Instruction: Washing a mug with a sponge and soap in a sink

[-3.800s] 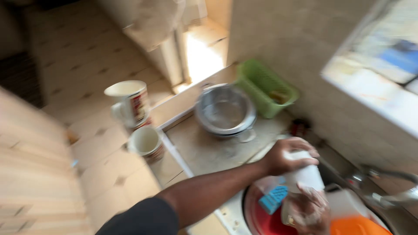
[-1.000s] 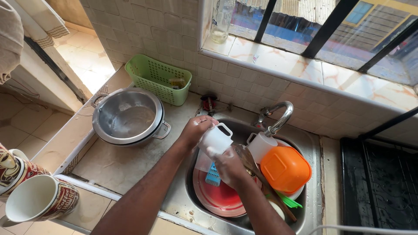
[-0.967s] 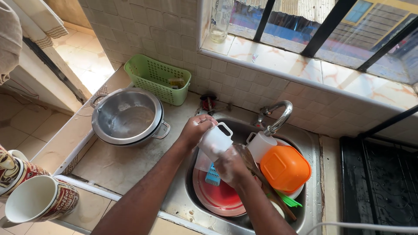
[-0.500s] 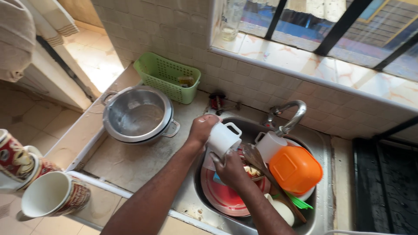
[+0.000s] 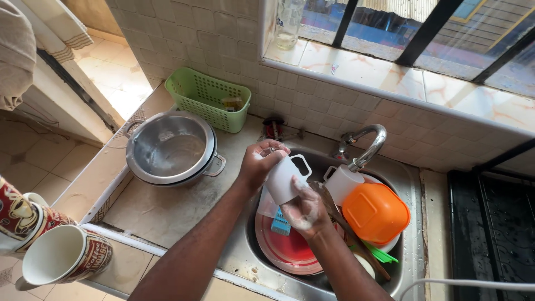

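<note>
The left hand (image 5: 257,164) had its grip closed round the base of a white mug (image 5: 284,177), tipped on its side over the sink (image 5: 409,184), handle up and away from the person. The right hand (image 5: 304,209), coated in suds, was pressed against the mug's lower side — fingers curled, though whether they held a cloth or sponge could not be told. So the mug sat between both grips, above the dishes.

Just under the grips lay a red plate (image 5: 290,251) with a small blue brush (image 5: 280,222) on it. Right of the right hand, touching distance off, a brown wooden spoon (image 5: 348,231) slanted across the basin. Beyond that stood a second white cup (image 5: 341,184) under the tap (image 5: 368,146), and beside it an upturned orange bowl (image 5: 376,213) with a green item (image 5: 382,253) poking out beneath.

Left of the left hand, on the tiled worktop (image 5: 161,209), sat a steel pot (image 5: 170,147) — well apart from the mug. Behind it, against the wall, stood a green basket (image 5: 209,100). Furthest from the grips, at the near-left edge, two patterned mugs (image 5: 61,259) lay mouth toward the camera. A bottle (image 5: 288,25) stood on the window sill above.
</note>
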